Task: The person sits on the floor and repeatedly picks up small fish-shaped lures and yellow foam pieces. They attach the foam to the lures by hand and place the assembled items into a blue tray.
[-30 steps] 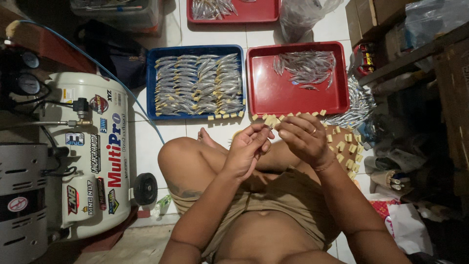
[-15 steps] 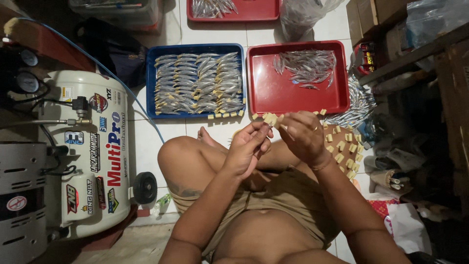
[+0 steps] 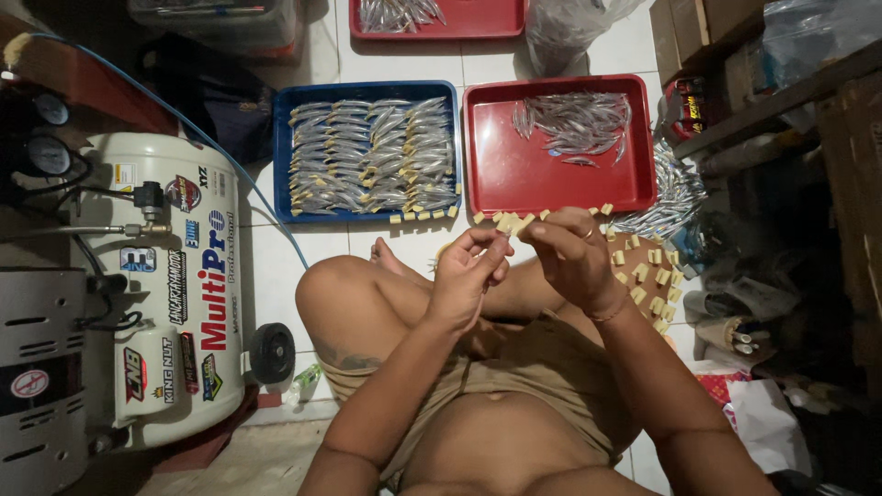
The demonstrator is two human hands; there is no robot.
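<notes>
The left hand (image 3: 469,276) and the right hand (image 3: 574,257) have stayed close together, just in front of the red tray (image 3: 501,179). A second ago they sat almost the same way. Now the fingers of both hands pinch small yellow blocks (image 3: 510,223) between them. The work looks steady, not finished. More blocks (image 3: 648,280) lie on the floor right of the tray.

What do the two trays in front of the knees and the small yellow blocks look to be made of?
Blue tray and red tray: likely moulded plastic, smooth and slightly glossy, with rounded rims. Yellow blocks: matte, cleanly cut cubes, possibly foam or sponge; the pictures leave it open. Both hands hold blocks.
</notes>
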